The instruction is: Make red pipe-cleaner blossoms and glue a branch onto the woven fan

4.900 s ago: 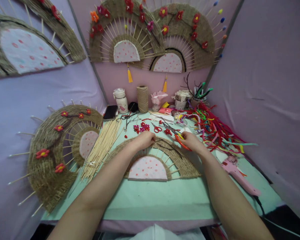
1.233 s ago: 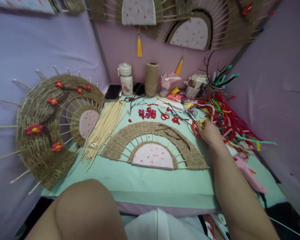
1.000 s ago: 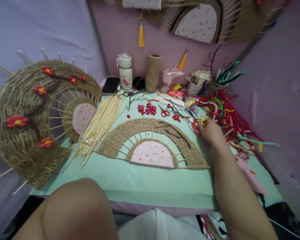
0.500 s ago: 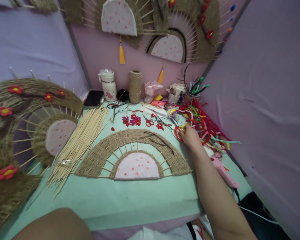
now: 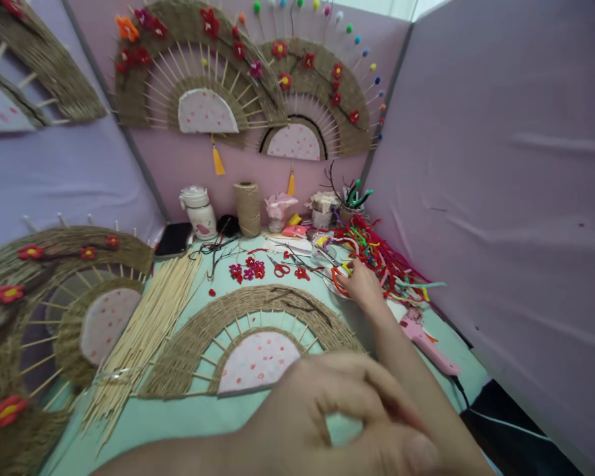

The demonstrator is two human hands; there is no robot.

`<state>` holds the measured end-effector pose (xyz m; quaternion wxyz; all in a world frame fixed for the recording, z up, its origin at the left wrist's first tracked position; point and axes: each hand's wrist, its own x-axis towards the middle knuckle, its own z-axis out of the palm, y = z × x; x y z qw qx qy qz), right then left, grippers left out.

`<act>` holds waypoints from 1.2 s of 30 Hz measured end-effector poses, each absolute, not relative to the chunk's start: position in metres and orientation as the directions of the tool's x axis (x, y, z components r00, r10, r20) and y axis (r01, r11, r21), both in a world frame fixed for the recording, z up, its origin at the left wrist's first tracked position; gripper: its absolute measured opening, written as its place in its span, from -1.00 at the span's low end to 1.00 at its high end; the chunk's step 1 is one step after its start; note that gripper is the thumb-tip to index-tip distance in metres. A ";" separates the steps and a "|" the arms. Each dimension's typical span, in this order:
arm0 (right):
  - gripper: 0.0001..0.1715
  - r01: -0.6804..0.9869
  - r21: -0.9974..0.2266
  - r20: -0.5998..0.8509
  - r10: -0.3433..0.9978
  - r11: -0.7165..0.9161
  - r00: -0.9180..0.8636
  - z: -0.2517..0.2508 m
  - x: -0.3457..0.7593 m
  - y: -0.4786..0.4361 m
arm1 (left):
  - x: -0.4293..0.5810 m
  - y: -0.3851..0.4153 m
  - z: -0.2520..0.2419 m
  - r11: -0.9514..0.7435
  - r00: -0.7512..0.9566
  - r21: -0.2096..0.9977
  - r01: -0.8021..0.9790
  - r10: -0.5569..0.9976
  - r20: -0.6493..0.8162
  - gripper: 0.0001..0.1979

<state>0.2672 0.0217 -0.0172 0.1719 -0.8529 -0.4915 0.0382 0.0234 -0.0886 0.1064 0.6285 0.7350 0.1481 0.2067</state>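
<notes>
My right hand (image 5: pixel 361 285) reaches across the green table (image 5: pixel 188 416) to the edge of a pile of red and coloured pipe cleaners (image 5: pixel 381 254). Its fingers are curled on red-handled scissors (image 5: pixel 338 281). My left hand (image 5: pixel 337 423) is raised close to the camera at the bottom of the view, thumb and fingers pinched into a ring with nothing visible in them. It hides the near right part of the woven twine fan (image 5: pixel 198 337), which lies flat with a pink spotted centre.
Bamboo sticks (image 5: pixel 149 324) lie left of the fan, and a finished flowered fan (image 5: pixel 34 297) leans at far left. A flask (image 5: pixel 198 211), phone (image 5: pixel 173 239), twine spool (image 5: pixel 248 208) and small red flowers (image 5: pixel 248 270) sit at the back. A pink glue gun (image 5: pixel 426 344) lies right.
My left hand left the fan and rose close to the camera, now pinched. My right hand moved with the scissors to the pipe cleaner pile. The view tilted up and swung left.
</notes>
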 end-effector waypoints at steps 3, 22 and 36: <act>-0.46 0.811 -0.353 0.078 0.849 -0.467 0.523 -0.016 0.272 0.022 | 0.041 -0.046 0.098 -0.325 0.786 0.942 0.082 0.602 0.139 -0.69; -0.36 0.821 -0.263 -0.023 0.854 -0.506 0.519 0.016 0.287 -0.005 | 0.086 0.193 -0.031 -0.714 0.709 0.267 0.648 0.693 0.131 -0.86; -0.40 0.740 -0.491 0.139 0.797 -0.460 0.588 0.016 0.286 0.000 | 0.056 0.191 0.007 -0.787 0.731 0.138 0.601 0.612 0.302 -0.81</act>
